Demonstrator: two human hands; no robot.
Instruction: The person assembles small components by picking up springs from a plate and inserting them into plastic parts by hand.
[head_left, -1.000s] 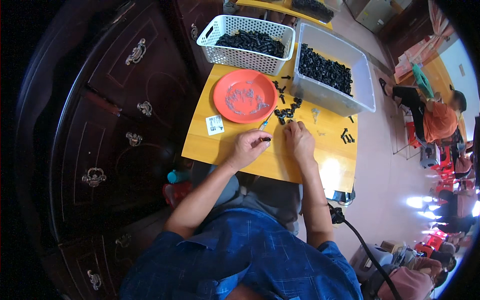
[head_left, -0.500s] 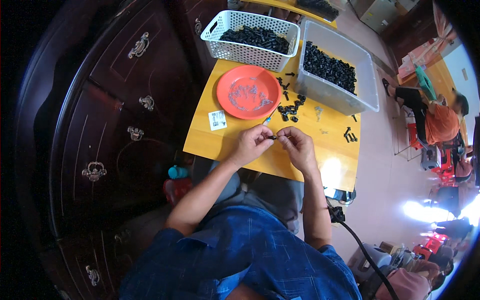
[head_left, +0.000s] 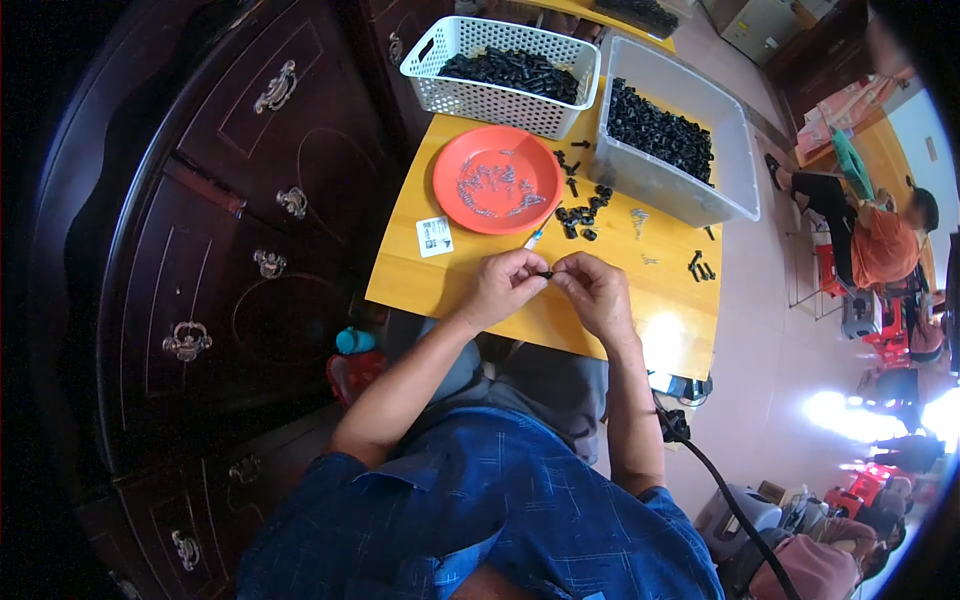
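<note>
Over the table's near part, my left hand (head_left: pixel 503 289) and my right hand (head_left: pixel 597 295) meet fingertip to fingertip. Between them sits a small black plastic part (head_left: pixel 545 275), mostly covered by the fingers. My left thumb and forefinger pinch it; my right thumb and forefinger close on its other end, and whether they hold a separate tiny piece cannot be made out. Just beyond lies a thin tool with a blue and white handle (head_left: pixel 534 239). Past it are loose black cylindrical parts (head_left: pixel 578 222) and a red plate (head_left: pixel 498 222) with many small metal screws.
A white perforated basket (head_left: pixel 490 103) and a clear plastic bin (head_left: pixel 663 187), both full of black parts, stand at the table's far side. A white printed card (head_left: pixel 434 237) lies left, small metal pieces (head_left: pixel 639 222) right. Dark wooden drawers (head_left: pixel 240 260) flank the left; people sit far right.
Both hands stay in nearly the same place, with only a slight shift of the fingers around the black part. The view has tilted very slightly.
</note>
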